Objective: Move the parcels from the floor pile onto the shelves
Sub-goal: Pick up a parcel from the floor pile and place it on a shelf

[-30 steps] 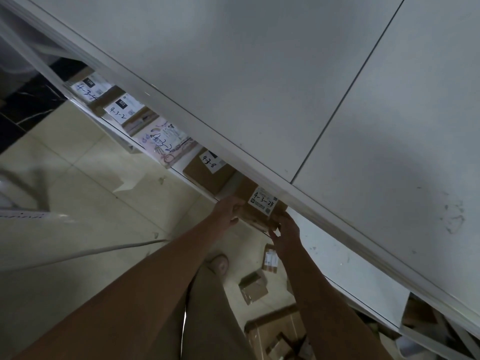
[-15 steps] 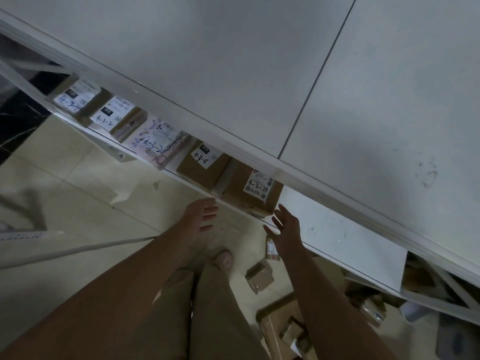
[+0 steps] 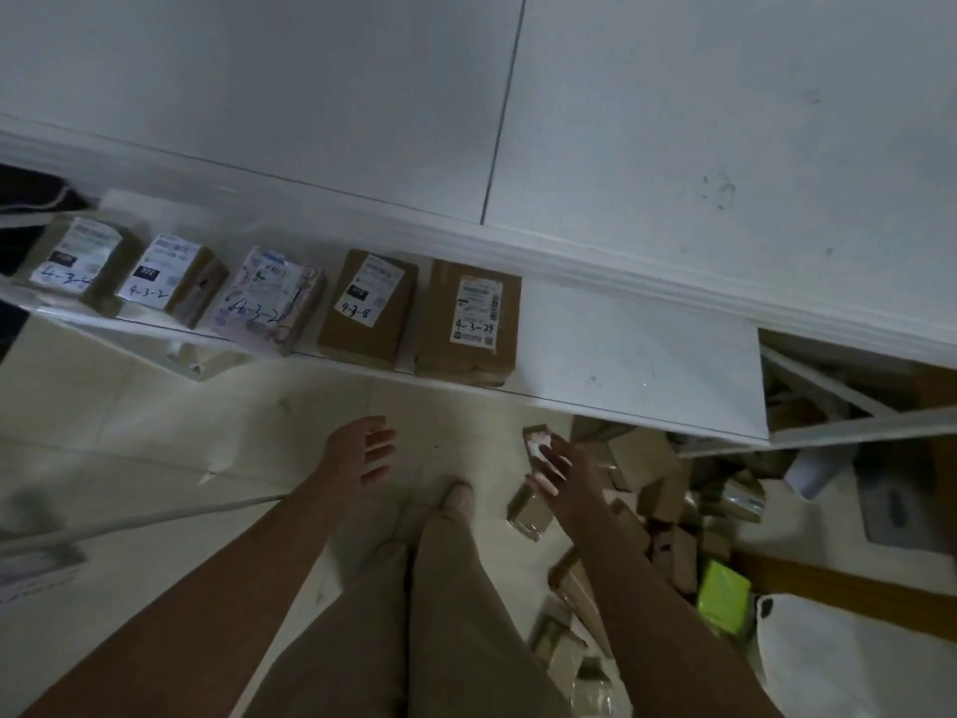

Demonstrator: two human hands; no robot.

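Several labelled parcels stand in a row on a white shelf (image 3: 632,355). The rightmost is a brown box marked 4-3-24 (image 3: 468,323), beside a brown box marked 4-3-8 (image 3: 368,308) and a pink patterned parcel (image 3: 266,300). My left hand (image 3: 360,448) hangs open below the shelf, holding nothing. My right hand (image 3: 562,466) is open too, fingers spread, above the floor pile of small cardboard parcels (image 3: 668,510) at the lower right. Neither hand touches a parcel.
A wide white upper shelf board (image 3: 621,121) fills the top of the view. The lower shelf has bare surface right of the 4-3-24 box. A bright green packet (image 3: 722,595) and a white bag (image 3: 849,660) lie by the pile. My legs and foot (image 3: 458,497) stand on pale floor tiles.
Both hands let go of the 4-3-24 box, which now stands on the shelf, and drew back and down. The view swung right toward the floor pile.
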